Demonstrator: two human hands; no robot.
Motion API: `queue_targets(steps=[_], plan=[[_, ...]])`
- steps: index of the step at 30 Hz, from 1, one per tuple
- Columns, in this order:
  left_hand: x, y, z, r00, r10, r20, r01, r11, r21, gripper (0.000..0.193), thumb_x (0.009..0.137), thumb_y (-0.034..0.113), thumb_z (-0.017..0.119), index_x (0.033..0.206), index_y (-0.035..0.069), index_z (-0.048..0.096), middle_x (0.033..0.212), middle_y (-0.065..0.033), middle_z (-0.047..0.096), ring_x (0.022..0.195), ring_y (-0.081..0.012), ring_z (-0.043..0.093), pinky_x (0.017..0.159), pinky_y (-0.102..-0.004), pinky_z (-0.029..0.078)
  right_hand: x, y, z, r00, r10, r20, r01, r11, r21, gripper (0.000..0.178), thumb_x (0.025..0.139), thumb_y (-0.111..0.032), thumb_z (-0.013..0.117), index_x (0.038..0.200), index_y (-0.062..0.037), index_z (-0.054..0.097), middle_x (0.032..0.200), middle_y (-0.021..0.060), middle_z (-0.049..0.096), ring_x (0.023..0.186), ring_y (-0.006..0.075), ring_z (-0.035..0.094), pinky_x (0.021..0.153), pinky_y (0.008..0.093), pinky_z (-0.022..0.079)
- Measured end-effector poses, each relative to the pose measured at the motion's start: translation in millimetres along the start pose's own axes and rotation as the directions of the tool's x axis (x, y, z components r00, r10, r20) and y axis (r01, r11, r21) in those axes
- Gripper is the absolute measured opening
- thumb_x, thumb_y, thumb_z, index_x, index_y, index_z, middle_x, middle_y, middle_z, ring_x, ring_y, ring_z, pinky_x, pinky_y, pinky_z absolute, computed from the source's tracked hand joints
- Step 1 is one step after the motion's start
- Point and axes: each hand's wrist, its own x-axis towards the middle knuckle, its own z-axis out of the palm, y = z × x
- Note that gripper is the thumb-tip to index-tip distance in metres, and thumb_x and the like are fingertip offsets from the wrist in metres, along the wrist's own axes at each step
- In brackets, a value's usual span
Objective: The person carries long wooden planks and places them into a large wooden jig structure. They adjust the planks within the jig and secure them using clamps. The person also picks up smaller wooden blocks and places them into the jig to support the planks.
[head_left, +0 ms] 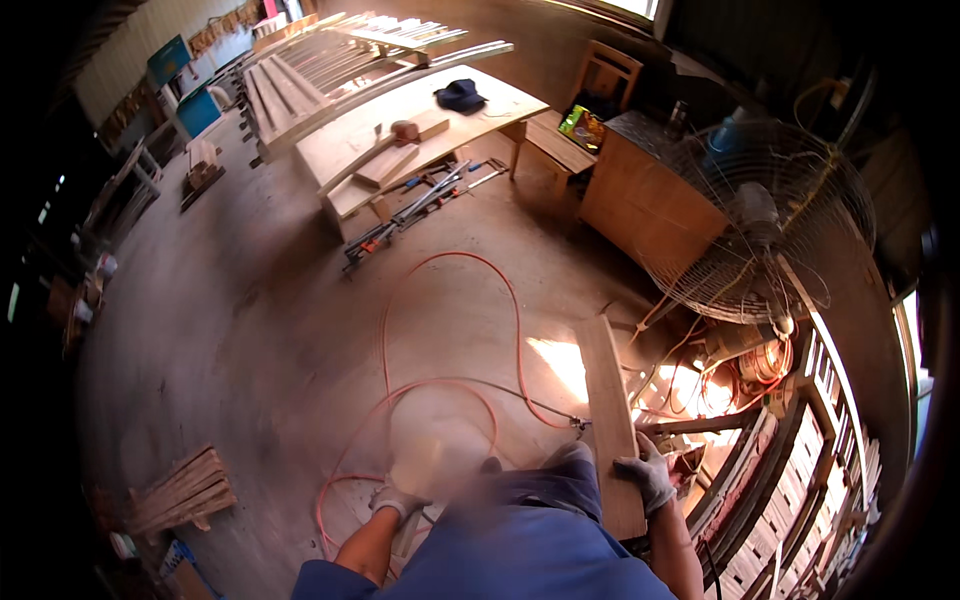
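Note:
A long, flat wooden board (612, 430) stands at my right side, its far end pointing toward the fan. My right hand (650, 474), in a grey work glove, grips the board's right edge, thumb over its face. Low on the left is my left hand (398, 500), also gloved, with its fingers closed at a pale yellowish piece (416, 468). Blur hides that piece's exact kind. A red air hose (520, 330) loops over the floor between the hands and beyond, its metal fitting close to the board's left edge.
Ahead stands a wooden worktable (340, 150) with a dark cap (460, 96) and wood blocks; bar clamps (420, 210) lie beneath its edge. A large caged fan (760, 220) is at right, above a stack of slatted wood (790, 500). Cut planks (185, 490) lie at left.

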Motion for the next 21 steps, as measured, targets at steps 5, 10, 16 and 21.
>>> queue_targets(steps=[5, 10, 16, 21], plan=[[33, -83, 19, 0.963, -0.266, 0.034, 0.258, 0.885, -0.388, 0.129, 0.054, 0.056, 0.099, 0.156, 0.003, 0.041, 0.150, -0.0259, 0.059, 0.141, -0.0410, 0.056, 0.116, -0.0471, 0.048, 75, -41, 109, 0.976, 0.094, 0.196, -0.013, 0.925, -0.380, 0.115, 0.069, -0.020, 0.097, 0.162, 0.0104, 0.036, 0.142, 0.0254, 0.065, 0.123, 0.0292, 0.068, 0.102, 0.0376, 0.057], [57, -139, 75, 0.906, -0.410, 0.105, 0.378, 0.671, -0.638, 0.126, 0.050, 0.046, 0.104, 0.152, 0.003, 0.044, 0.145, -0.0249, 0.062, 0.133, -0.0425, 0.062, 0.113, -0.0463, 0.052, 160, -73, 219, 0.902, 0.152, 0.403, 0.142, 0.780, -0.610, 0.119, 0.065, -0.026, 0.099, 0.161, 0.0089, 0.039, 0.150, 0.0263, 0.059, 0.135, 0.0291, 0.060, 0.114, 0.0354, 0.047], [84, -114, 41, 0.858, -0.495, 0.140, 0.434, 0.550, -0.714, 0.121, 0.052, 0.044, 0.104, 0.149, 0.002, 0.046, 0.142, -0.0248, 0.064, 0.130, -0.0415, 0.064, 0.109, -0.0462, 0.054, 245, -108, 369, 0.745, 0.187, 0.641, 0.380, 0.670, -0.637, 0.117, 0.069, -0.034, 0.098, 0.162, 0.0063, 0.039, 0.155, 0.0251, 0.057, 0.141, 0.0300, 0.058, 0.117, 0.0354, 0.047], [122, -109, -36, 0.837, -0.531, 0.130, 0.418, 0.469, -0.778, 0.117, 0.053, 0.042, 0.104, 0.147, 0.001, 0.048, 0.139, -0.0248, 0.065, 0.126, -0.0406, 0.066, 0.106, -0.0461, 0.056, 288, -133, 486, 0.616, 0.377, 0.691, 0.385, 0.622, -0.682, 0.115, 0.071, -0.033, 0.096, 0.164, 0.0024, 0.038, 0.154, 0.0240, 0.059, 0.139, 0.0269, 0.060, 0.114, 0.0335, 0.048]])
